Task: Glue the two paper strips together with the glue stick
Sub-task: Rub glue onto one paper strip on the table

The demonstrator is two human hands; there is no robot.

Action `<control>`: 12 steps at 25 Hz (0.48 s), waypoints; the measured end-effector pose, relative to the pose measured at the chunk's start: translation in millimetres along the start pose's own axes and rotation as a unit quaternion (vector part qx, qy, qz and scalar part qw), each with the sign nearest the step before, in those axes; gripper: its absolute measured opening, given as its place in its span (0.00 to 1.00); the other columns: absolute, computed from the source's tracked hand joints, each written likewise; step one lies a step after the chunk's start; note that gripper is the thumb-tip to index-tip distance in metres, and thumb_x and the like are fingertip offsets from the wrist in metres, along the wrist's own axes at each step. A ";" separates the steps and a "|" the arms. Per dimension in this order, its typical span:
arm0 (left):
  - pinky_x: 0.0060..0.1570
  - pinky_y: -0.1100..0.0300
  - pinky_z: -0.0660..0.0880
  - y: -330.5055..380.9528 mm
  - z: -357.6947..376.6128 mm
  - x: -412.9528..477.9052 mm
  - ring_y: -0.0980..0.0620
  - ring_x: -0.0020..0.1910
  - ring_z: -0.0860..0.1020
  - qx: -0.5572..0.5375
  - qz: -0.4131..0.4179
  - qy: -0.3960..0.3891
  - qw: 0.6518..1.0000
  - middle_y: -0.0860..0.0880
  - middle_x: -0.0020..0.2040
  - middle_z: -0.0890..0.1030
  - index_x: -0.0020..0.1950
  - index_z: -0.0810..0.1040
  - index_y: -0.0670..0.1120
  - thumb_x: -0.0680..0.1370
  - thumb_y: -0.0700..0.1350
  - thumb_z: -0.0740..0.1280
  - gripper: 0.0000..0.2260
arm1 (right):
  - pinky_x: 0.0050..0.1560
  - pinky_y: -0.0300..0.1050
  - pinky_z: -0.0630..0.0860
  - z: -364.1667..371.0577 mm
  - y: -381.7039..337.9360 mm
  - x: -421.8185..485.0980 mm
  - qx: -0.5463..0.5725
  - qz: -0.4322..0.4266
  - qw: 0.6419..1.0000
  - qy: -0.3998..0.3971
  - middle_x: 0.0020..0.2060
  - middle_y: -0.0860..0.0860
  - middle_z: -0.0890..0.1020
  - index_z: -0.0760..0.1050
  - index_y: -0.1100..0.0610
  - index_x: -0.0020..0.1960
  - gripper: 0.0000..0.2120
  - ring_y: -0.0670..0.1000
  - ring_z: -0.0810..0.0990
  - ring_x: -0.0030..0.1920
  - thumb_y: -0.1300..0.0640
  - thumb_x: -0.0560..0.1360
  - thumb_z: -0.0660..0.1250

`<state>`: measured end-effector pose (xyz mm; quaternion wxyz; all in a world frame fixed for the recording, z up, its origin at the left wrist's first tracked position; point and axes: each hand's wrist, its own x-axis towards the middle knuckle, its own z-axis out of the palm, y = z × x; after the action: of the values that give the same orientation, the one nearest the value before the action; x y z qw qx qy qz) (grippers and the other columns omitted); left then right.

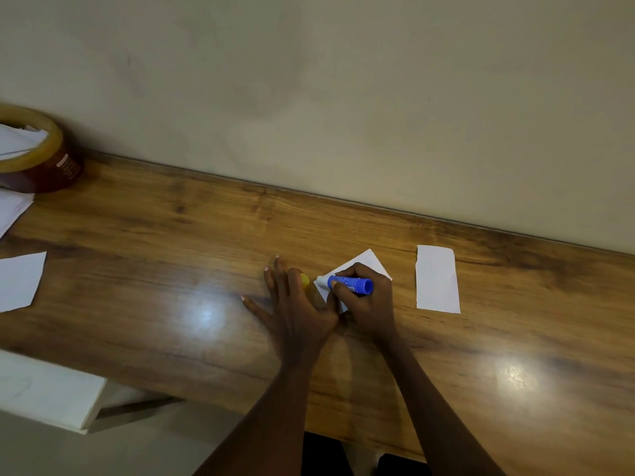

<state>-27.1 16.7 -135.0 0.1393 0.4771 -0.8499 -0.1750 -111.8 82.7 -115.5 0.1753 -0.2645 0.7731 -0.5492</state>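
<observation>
One white paper strip [369, 261] lies slanted on the wooden table, mostly covered by my hands. My right hand [366, 304] grips a blue glue stick [354, 284] lying almost flat, its white tip pointing left onto the strip. My left hand [295, 304] rests flat with spread fingers on the table, its thumb pressing the strip's near end. A yellow cap [304, 281] peeks out from under my left fingers. A second white strip [437, 279] lies flat to the right, apart from both hands.
A roll of brown tape [37, 159] with paper in it stands at the far left by the wall. Loose white sheets [19, 281] lie at the left edge. A white box [48, 393] sits below the table's front edge.
</observation>
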 end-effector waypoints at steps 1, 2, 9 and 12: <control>0.63 0.38 0.32 -0.3 0.3 0.1 0.43 0.75 0.50 0.002 -0.001 0.000 1.000 0.44 0.75 0.57 0.64 0.62 0.46 0.65 0.58 0.66 0.31 | 0.33 0.25 0.71 0.7 -0.5 -0.3 -0.002 -0.009 1.000 0.010 0.32 0.51 0.77 0.75 0.64 0.39 0.05 0.45 0.73 0.29 0.63 0.66 0.70; 0.63 0.38 0.32 -0.4 0.6 0.2 0.44 0.75 0.50 0.003 -0.001 0.002 1.000 0.44 0.75 0.57 0.63 0.62 0.46 0.65 0.59 0.66 0.31 | 0.33 0.25 0.70 1.1 -0.9 -1.1 -0.003 -0.018 1.000 0.025 0.31 0.52 0.77 0.75 0.65 0.38 0.06 0.44 0.73 0.29 0.61 0.65 0.69; 0.63 0.37 0.34 0.8 1.8 0.1 0.43 0.74 0.53 0.007 -0.002 0.012 1.000 0.43 0.74 0.60 0.61 0.62 0.47 0.65 0.60 0.67 0.30 | 0.33 0.33 0.70 5.8 -2.2 -4.1 -0.045 -0.029 0.978 0.201 0.32 0.62 0.81 0.74 0.67 0.39 0.10 0.48 0.73 0.29 0.60 0.64 0.67; 0.64 0.36 0.35 0.6 2.3 0.2 0.42 0.74 0.54 0.007 -0.002 0.014 1.000 0.43 0.73 0.61 0.60 0.62 0.48 0.65 0.60 0.68 0.30 | 0.33 0.32 0.68 5.3 -0.1 -0.3 -0.045 0.010 0.964 0.263 0.34 0.61 0.81 0.74 0.67 0.42 0.11 0.52 0.74 0.30 0.60 0.65 0.68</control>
<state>-28.6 17.3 -136.8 0.1475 0.4821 -0.8482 -0.1625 -108.5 78.9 -117.2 -0.0409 -0.1103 0.8188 -0.5619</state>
